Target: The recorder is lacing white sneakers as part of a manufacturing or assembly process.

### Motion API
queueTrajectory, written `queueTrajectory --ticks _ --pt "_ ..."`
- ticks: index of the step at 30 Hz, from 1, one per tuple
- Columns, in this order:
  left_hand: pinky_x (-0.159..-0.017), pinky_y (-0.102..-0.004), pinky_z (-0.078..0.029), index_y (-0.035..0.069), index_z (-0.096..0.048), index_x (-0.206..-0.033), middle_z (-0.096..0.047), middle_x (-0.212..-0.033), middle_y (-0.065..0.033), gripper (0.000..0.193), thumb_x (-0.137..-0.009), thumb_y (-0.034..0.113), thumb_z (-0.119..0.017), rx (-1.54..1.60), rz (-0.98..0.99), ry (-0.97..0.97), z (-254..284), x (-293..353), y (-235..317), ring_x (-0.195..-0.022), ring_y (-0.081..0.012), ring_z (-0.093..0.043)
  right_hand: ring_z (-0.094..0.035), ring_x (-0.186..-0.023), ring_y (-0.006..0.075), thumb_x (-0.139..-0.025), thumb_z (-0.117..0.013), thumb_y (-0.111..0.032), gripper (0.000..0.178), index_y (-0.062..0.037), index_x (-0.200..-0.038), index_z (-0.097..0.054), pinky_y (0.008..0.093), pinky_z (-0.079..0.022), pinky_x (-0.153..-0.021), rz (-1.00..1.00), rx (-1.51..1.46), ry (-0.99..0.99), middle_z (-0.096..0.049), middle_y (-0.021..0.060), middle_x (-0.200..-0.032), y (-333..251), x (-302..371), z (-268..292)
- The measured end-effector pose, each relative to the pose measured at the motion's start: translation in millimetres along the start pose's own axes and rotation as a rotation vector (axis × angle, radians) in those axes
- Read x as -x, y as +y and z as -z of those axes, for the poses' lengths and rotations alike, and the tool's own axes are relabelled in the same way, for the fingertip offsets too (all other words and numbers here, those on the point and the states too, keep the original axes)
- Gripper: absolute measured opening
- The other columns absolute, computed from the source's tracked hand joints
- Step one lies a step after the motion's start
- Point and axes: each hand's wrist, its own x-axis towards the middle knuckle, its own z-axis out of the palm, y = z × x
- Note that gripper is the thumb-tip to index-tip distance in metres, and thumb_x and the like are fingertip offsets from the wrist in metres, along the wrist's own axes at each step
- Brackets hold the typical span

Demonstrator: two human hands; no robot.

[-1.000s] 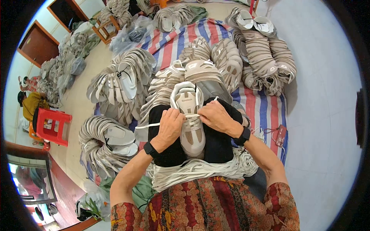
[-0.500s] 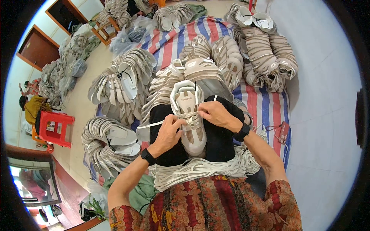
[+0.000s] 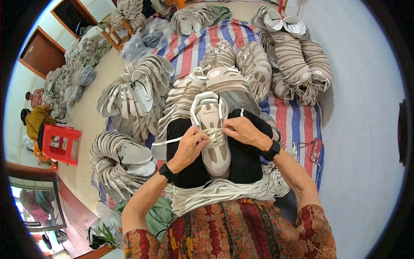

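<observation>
Head view, shoe: beige shoe (image 3: 216,150) sat mid-frame, toe toward the lower edge, between the black-clad legs (image 3: 246,168).
Lace: white lace (image 3: 167,142) crossed the upper eyelets; a tail ran out left of the shoe.
Lacing: probably went best with strands flat, tension even and tongue (image 3: 210,113) centred; a one-sided tug risked skewing it.
Left hand: left hand (image 3: 189,146) at left edge of shoe, knuckles up, fingers bent inward, pinched on lace.
Right hand: right hand (image 3: 242,131) opposite, slightly higher in frame, thumb and forefinger together on lace.
Forearms: angled inward from lower corners.
Lower centre: spare laces (image 3: 220,191).
</observation>
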Motion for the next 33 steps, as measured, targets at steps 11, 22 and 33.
queueTrajectory --ticks 11,22,33 --pt "-0.066 -0.0334 -0.041 0.003 -0.055 -0.086 -0.047 -0.082 -0.0109 0.017 -0.070 0.000 -0.062 -0.133 -0.139 -0.003 8.5 -3.0 0.7 -0.076 -0.0271 -0.049 -0.056 -0.061 0.0297 -0.079 -0.057 -0.015 0.015 -0.0004 -0.079 -0.057 0.0356 -0.043 -0.056 -0.016 0.035 -0.011 -0.057 0.0155 -0.067 -2.4 -0.1 4.2" --pt "-0.066 -0.0345 -0.038 0.002 -0.053 -0.071 -0.045 -0.075 -0.0107 0.013 -0.069 0.007 -0.066 -0.106 -0.123 -0.052 11.0 9.3 11.9 -0.075 -0.0277 -0.047 -0.057 -0.065 0.0325 -0.077 -0.057 -0.020 0.018 -0.0017 -0.075 -0.058 0.0392 -0.044 -0.059 -0.011 0.035 -0.002 -0.059 0.0151 -0.068 -3.1 -1.5 2.5" --pt "-0.061 -0.0282 -0.038 0.001 -0.052 -0.072 -0.047 -0.074 -0.0069 0.016 -0.076 0.010 -0.064 0.078 0.361 0.125 15.9 -6.6 -9.9 -0.068 -0.0171 -0.046 -0.037 -0.047 0.0046 -0.077 -0.057 -0.012 0.017 -0.0064 -0.062 -0.052 0.0201 -0.027 -0.042 -0.419 -0.582 0.244 -0.041 -0.0050 -0.053 15.1 1.9 26.3"
